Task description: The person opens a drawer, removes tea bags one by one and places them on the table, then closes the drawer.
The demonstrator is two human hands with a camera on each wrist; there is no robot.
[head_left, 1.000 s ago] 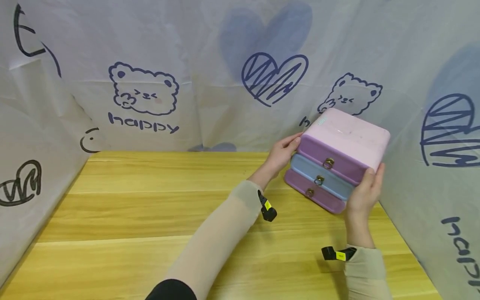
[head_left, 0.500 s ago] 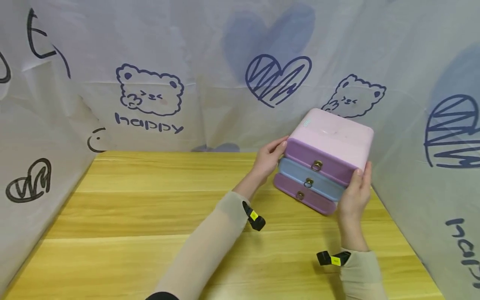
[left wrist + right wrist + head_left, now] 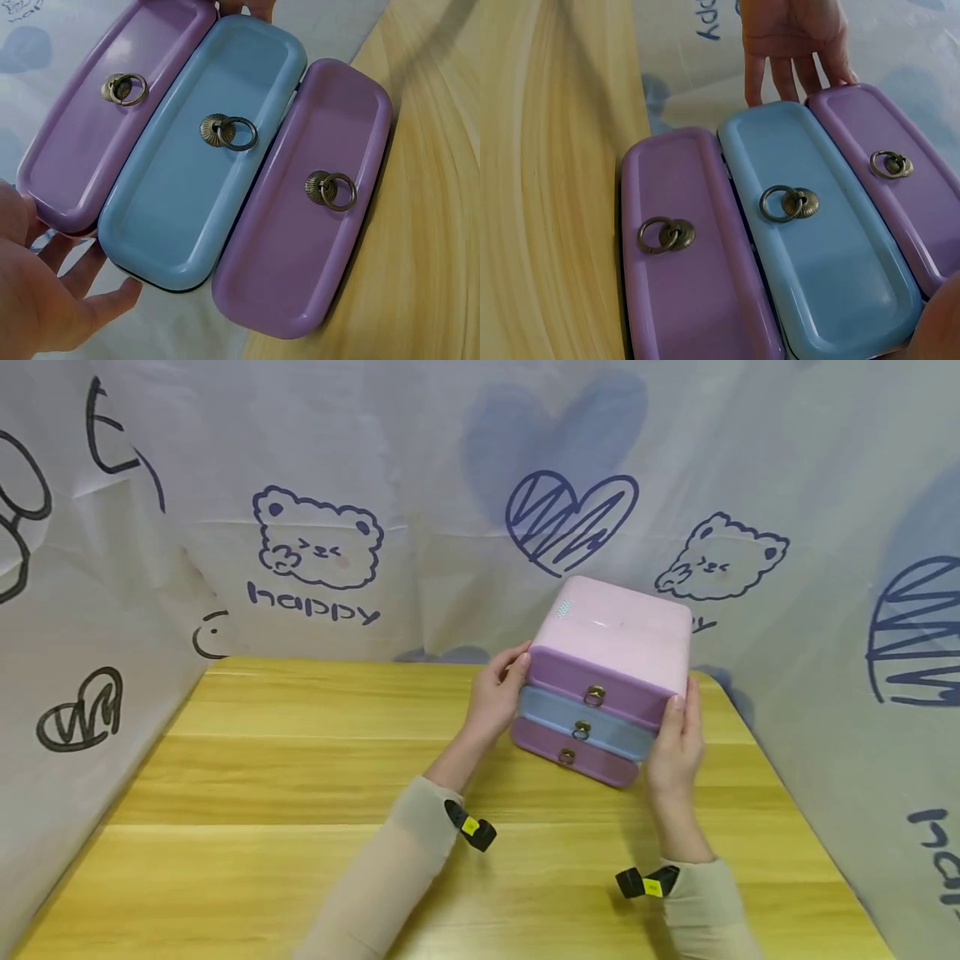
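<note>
I am holding a small three-drawer box (image 3: 615, 631) above the far, right-hand part of the wooden table (image 3: 270, 777); whether its base touches the wood I can't tell. Its rounded top is pale pink, with a small light patterned patch near one back corner. The glossy drawer fronts run purple (image 3: 630, 695), light blue (image 3: 615, 734), purple (image 3: 603, 766), each looking closed and bearing an antique-brass ring pull (image 3: 217, 130). The box stands top up, front towards me, turned at a slant to the table's edge.
</note>
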